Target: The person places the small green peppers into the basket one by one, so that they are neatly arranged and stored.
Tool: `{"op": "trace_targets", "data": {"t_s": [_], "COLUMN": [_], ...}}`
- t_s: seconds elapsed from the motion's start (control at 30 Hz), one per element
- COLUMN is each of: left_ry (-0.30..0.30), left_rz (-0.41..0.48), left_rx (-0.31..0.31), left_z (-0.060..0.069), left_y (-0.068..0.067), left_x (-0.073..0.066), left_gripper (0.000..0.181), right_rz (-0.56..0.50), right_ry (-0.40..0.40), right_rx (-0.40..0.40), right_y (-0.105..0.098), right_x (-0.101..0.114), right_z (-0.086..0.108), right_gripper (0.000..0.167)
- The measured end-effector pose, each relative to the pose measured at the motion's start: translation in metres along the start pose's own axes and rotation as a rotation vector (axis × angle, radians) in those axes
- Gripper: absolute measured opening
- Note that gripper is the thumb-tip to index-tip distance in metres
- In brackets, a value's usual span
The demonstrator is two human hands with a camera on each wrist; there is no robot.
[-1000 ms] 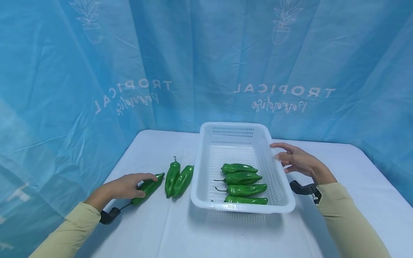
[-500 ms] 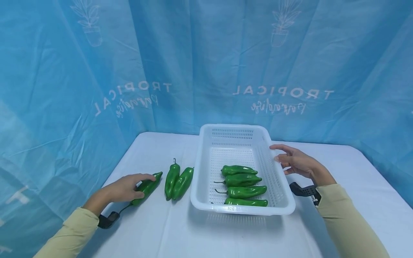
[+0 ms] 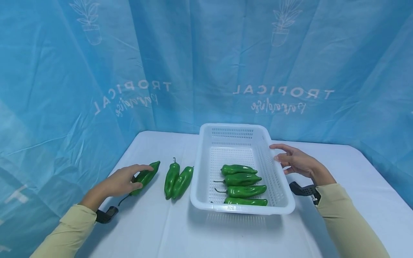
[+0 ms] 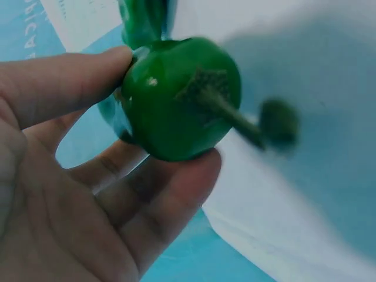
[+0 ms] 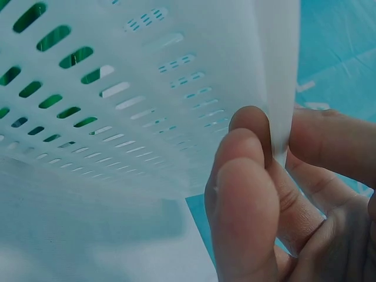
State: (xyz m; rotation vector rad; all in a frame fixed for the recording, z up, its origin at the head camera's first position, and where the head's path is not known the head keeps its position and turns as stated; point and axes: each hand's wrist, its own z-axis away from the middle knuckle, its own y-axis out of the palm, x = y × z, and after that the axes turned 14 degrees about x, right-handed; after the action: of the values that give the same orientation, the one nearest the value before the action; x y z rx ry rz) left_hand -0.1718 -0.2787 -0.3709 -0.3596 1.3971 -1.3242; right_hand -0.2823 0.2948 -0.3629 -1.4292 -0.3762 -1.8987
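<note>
Left hand on a green pepper, right hand at a white basket.
At the left, thumb and fingers pinch the pepper around its sides, its stem toward the near left and its tip toward the far right. Just right of it, two peppers lie side by side on the white table, stem ends far. Next stands the basket, four more peppers lined up in its near half; on its right side, the right hand's fingers pinch the rim.
</note>
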Motion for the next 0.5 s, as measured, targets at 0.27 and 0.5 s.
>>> {"op": "trace_targets", "data": {"t_s": [0.27, 0.5], "left_ry": [0.092, 0.178], "left_rz": [-0.024, -0.043], "left_rx": [-0.074, -0.115], "left_z": [0.004, 0.003], "left_y": [-0.006, -0.007], "left_x": [-0.023, -0.04], "left_gripper": [0.057, 0.055], "right_rz": [0.002, 0.002], "right_ry": [0.018, 0.012], "right_rx": [-0.015, -0.015], "right_y": [0.0, -0.001], "right_x": [-0.002, -0.002], "right_z": [-0.003, -0.001], "right_gripper": [0.069, 0.067]}}
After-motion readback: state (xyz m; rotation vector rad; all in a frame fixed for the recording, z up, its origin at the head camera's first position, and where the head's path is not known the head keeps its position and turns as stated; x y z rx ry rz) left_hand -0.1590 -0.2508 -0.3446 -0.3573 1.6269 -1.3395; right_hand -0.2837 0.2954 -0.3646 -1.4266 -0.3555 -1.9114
